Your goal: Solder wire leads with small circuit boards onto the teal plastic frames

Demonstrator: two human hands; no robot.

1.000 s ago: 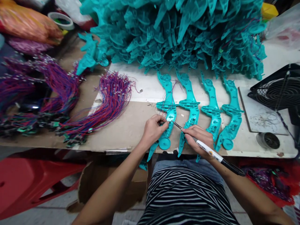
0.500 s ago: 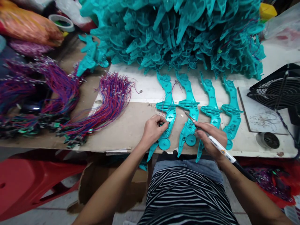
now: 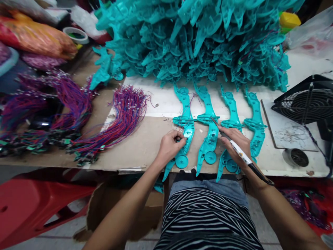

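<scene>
My left hand (image 3: 170, 147) is closed in a pinch over the lower part of the leftmost teal plastic shell (image 3: 189, 133). A small dark part, mostly hidden, shows between its fingertips, and thin red and blue wires run over this shell. In my right hand (image 3: 235, 142) is a soldering iron (image 3: 241, 154) with a white handle, its fingers wrapped round the grip. The iron's tip points up and left, over the middle of the second teal shell (image 3: 208, 118). Two more shells, a third (image 3: 231, 104) and a fourth (image 3: 256, 107), lie to the right in the same row.
A high heap of teal shells (image 3: 197, 41) fills the back. Bundled red and blue wires (image 3: 125, 118) lie at left. On the right stand a black fan (image 3: 304, 100), a board (image 3: 286, 133) and a round tin (image 3: 296, 158). A red stool (image 3: 33, 205) is below left.
The soldering iron's tip has moved up and slightly right, from the second shell's lower part to its middle. My left hand keeps its pinch at the first shell. The view has shifted slightly.
</scene>
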